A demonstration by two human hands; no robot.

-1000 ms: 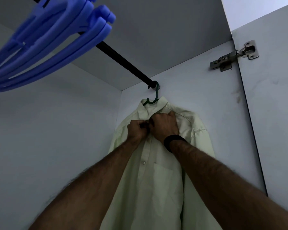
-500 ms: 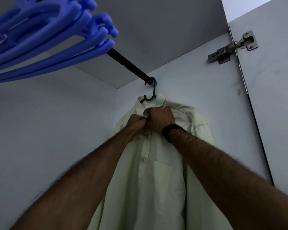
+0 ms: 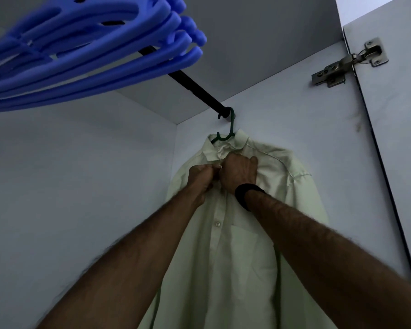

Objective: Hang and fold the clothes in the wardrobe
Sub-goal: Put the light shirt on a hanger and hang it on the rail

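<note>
Pale green shirt (image 3: 244,245) hangs on a green hanger (image 3: 227,132) from the rod (image 3: 195,87). Left hand (image 3: 200,178) and right hand (image 3: 238,170) both pinch its placket below the collar; blue hangers (image 3: 86,53) at ten o'clock.

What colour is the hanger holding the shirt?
Dark green hanger, seen in the head view, hooked on the black rail above the pale shirt.

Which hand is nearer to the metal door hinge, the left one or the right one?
Right. The right hand grips the shirt collar below and left of the hinge; the left hand is further left, beyond it.
</note>
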